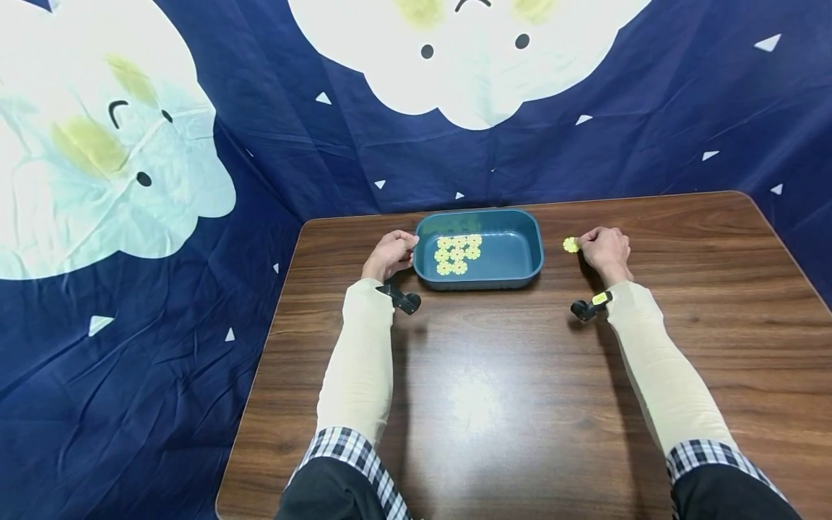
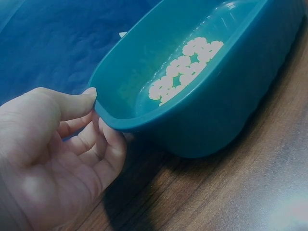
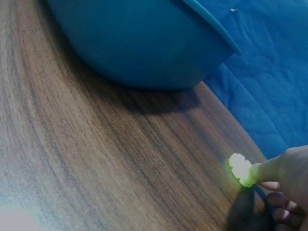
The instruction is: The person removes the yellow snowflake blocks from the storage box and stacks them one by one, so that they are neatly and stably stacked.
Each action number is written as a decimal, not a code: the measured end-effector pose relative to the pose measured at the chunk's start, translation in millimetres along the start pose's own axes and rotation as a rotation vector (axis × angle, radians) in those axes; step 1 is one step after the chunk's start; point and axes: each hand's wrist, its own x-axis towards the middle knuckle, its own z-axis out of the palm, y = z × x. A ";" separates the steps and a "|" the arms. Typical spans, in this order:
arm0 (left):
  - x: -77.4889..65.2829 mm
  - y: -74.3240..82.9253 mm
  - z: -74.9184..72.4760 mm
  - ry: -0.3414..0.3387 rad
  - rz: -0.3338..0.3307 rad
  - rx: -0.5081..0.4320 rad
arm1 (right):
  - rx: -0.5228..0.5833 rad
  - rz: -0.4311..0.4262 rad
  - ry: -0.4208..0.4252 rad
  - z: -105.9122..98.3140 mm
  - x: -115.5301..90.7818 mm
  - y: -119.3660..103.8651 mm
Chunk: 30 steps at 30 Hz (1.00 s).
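Observation:
A teal rectangular basin [image 1: 500, 274] with rounded corners stands near the table's far edge. Several yellow flower-shaped pieces [image 1: 458, 254] lie flat in rows on the left half of its floor. My left hand [image 1: 390, 254] pinches the basin's left rim, thumb [image 2: 79, 104] on top and fingers curled beneath. To the right of the basin, my right hand [image 1: 606, 251] pinches one more yellow flower-shaped piece [image 3: 241, 170] between thumb and fingers, over the table. In the right wrist view that piece shows scalloped petals, and a shadow falls on the wood below the hand.
The brown wood-grain table [image 1: 474, 390] has rounded corners. Behind and left of it hangs a dark blue cloth [image 1: 273, 108] with white cloud faces and small triangles. Black wrist cameras [image 1: 588, 309] sit on both forearms, over pale sleeves.

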 end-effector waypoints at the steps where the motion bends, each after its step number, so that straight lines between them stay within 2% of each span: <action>1: -0.1 0.0 0.0 -0.001 0.001 -0.001 | 0.001 0.000 0.001 0.1 -0.1 0.3; 16: -2.8 1.2 0.6 -0.005 0.006 0.010 | 0.006 -0.003 0.028 -2.3 0.6 1.7; 24: -1.7 0.9 0.3 0.000 0.003 0.001 | 0.045 -0.027 0.077 -7.4 -1.3 -8.0; 30: -2.1 1.0 0.2 0.001 0.006 0.006 | 0.077 -0.079 0.120 -8.9 -3.9 -17.3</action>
